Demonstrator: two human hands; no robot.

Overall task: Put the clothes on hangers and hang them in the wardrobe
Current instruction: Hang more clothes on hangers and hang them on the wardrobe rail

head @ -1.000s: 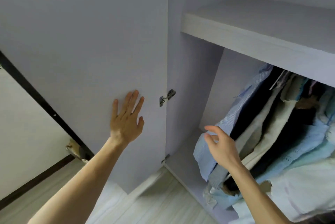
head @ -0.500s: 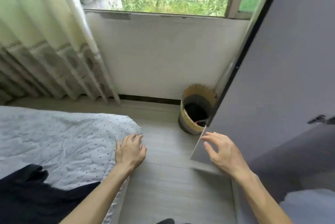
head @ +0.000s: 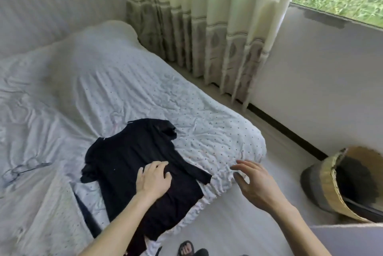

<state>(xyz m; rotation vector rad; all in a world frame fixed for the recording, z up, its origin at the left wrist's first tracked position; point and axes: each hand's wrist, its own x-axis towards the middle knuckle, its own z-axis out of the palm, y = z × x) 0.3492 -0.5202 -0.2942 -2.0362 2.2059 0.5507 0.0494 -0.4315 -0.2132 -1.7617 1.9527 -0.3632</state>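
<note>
A black long-sleeved garment (head: 132, 158) lies spread flat on the white dotted bed sheet (head: 207, 129), near the bed's front corner. My left hand (head: 154, 179) rests on top of its lower part, fingertips bent down onto the fabric. My right hand (head: 255, 183) hovers open over the bed's corner, just right of the garment's sleeve end, touching nothing. No hanger shows and the wardrobe's inside is out of sight.
A pair of glasses (head: 18, 169) lies on the sheet at the left. A woven basket (head: 323, 185) stands on the floor at the right, by the wardrobe door's edge (head: 348, 239). Curtains (head: 207, 27) hang behind the bed. My sandalled foot (head: 186, 248) is below.
My view has swung from the wardrobe past the window to the bed. My left hand left the door and now lies on the black garment; my right hand moved over the bed corner.
</note>
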